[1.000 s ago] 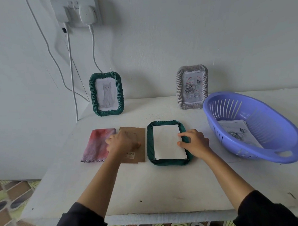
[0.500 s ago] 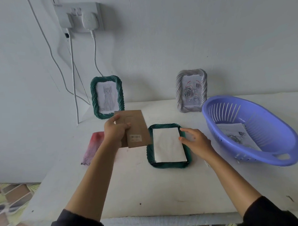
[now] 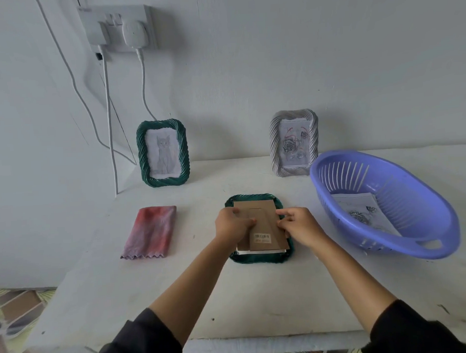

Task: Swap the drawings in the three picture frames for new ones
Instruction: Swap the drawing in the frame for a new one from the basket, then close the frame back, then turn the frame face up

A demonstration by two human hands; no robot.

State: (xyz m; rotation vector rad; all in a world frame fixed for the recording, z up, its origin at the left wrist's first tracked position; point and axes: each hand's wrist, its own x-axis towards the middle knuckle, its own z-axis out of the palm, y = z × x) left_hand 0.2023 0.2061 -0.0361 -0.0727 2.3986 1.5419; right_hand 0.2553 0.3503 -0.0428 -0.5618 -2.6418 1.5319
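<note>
A green frame (image 3: 259, 258) lies face down in the middle of the table. A brown cardboard backing board (image 3: 263, 228) now rests on it, covering the white sheet, of which only a sliver shows at the near edge. My left hand (image 3: 232, 224) holds the board's left edge, thumb on top. My right hand (image 3: 299, 225) pinches its right edge with the fingertips. At the back stand a green frame with a cat drawing (image 3: 162, 152) and a white frame with a rose drawing (image 3: 294, 143).
A purple plastic basket (image 3: 416, 245) with loose drawings (image 3: 364, 213) inside sits at the right. A folded red-purple cloth (image 3: 150, 232) lies at the left. White cables (image 3: 108, 123) hang down the wall from a socket. The table's (image 3: 245, 304) front edge is near my sleeves.
My left hand lifted the backing board from beside the cloth and carried it right onto the face-down frame. My right hand moved from the paper's edge to the board's right edge.
</note>
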